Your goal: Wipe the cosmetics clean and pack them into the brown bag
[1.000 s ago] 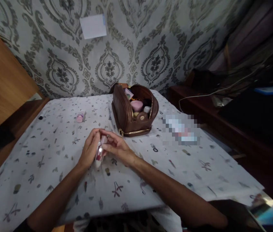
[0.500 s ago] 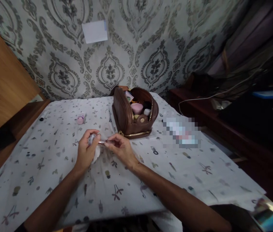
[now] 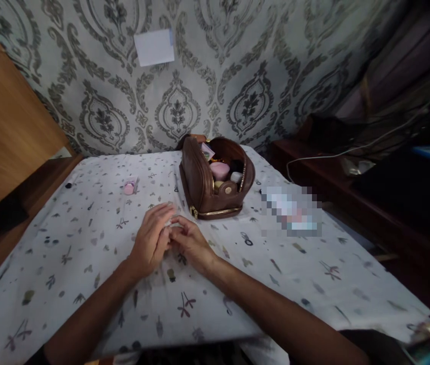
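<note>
My left hand (image 3: 153, 237) is curled with its fingers pressed together, meeting my right hand (image 3: 191, 242) over the near middle of the table. The right hand's thumb and fingers are pinched against the left fingertips. Between them, the slim shiny pinkish tube and the crumpled white cloth seen a moment ago are almost wholly hidden by the fingers. Just beyond the hands stands a brown leather cosmetic bag (image 3: 195, 177), unzipped, with a pink round item (image 3: 219, 170) and a white-capped item (image 3: 236, 177) inside. Left of the bag lies a small pink-topped container (image 3: 129, 187).
A patterned white cloth (image 3: 97, 284) covers the table. A blurred-out item (image 3: 291, 210) lies right of the bag. A wooden cabinet (image 3: 9, 126) borders the left, and a dark red ledge with a white cable (image 3: 325, 156) the right. Wallpaper rises behind.
My left hand has turned over and closed in, so its back now covers the tube and white cloth that showed before. The hands have come closer together. The view has shifted slightly.
</note>
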A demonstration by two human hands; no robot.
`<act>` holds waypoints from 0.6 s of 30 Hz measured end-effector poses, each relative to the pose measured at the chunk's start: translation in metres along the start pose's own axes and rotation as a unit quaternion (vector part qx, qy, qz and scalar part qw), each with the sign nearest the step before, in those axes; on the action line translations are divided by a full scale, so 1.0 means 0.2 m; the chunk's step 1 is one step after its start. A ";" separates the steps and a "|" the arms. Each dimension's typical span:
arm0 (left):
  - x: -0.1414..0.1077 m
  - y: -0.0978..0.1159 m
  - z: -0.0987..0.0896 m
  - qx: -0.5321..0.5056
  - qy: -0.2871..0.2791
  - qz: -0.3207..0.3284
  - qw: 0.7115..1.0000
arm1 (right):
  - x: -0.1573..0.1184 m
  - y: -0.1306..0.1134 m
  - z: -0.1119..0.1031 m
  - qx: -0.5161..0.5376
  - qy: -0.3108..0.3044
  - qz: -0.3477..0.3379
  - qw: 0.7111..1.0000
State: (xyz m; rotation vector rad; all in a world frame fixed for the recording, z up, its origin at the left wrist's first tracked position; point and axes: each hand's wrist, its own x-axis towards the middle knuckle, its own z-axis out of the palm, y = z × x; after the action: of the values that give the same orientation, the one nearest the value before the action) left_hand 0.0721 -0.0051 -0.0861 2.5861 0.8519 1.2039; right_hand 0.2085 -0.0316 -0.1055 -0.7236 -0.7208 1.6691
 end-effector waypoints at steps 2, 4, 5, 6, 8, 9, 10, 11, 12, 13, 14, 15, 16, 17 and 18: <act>-0.01 0.01 0.00 -0.016 -0.041 0.022 0.999 | 0.01 0.00 -0.01 0.018 0.029 -0.022 0.999; -0.03 0.01 0.00 -0.014 -0.072 0.031 0.997 | 0.01 -0.01 -0.01 0.013 0.043 -0.036 0.998; -0.03 0.00 0.00 -0.009 -0.081 0.035 0.996 | 0.02 -0.01 -0.01 0.004 0.046 -0.041 0.998; -0.03 0.00 0.00 -0.004 -0.088 0.040 0.995 | 0.02 -0.01 -0.01 -0.005 0.048 -0.048 0.998; -0.03 -0.01 0.00 0.004 -0.081 0.048 0.996 | 0.02 0.00 -0.02 -0.026 0.041 -0.070 0.996; -0.03 -0.02 0.00 0.007 -0.066 0.046 0.997 | 0.02 0.00 -0.02 -0.038 0.032 -0.082 0.995; -0.02 -0.03 0.00 0.012 -0.046 0.038 0.998 | 0.02 0.01 -0.02 -0.051 0.019 -0.087 0.995; -0.02 -0.04 0.00 0.018 -0.024 0.023 0.999 | 0.03 0.01 -0.03 -0.064 0.006 -0.086 0.994; -0.01 -0.05 0.00 0.024 -0.002 0.005 1.000 | 0.03 0.01 -0.03 -0.077 -0.009 -0.085 0.993; 0.00 -0.06 0.00 0.029 0.018 -0.014 0.999 | 0.03 0.02 -0.04 -0.095 -0.021 -0.089 0.991; 0.00 -0.07 -0.01 0.032 0.034 -0.034 0.998 | 0.03 0.02 -0.04 -0.115 -0.028 -0.095 0.988; 0.01 -0.07 -0.01 0.030 0.042 -0.057 0.997 | 0.03 0.02 -0.05 -0.137 -0.030 -0.104 0.985; 0.01 -0.08 -0.02 0.024 0.042 -0.084 0.995 | 0.02 0.03 -0.05 -0.160 -0.026 -0.114 0.980; 0.01 -0.08 -0.02 0.015 0.036 -0.114 0.993 | 0.02 0.03 -0.05 -0.183 -0.017 -0.125 0.975; 0.01 -0.08 -0.03 0.006 0.029 -0.143 0.989 | 0.02 0.04 -0.06 -0.206 -0.007 -0.136 0.969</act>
State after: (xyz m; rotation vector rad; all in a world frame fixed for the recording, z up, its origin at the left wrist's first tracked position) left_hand 0.0616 0.0089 -0.0866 2.3438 1.1961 1.1948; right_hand 0.2119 -0.0282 -0.1191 -0.8570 -1.1430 1.2875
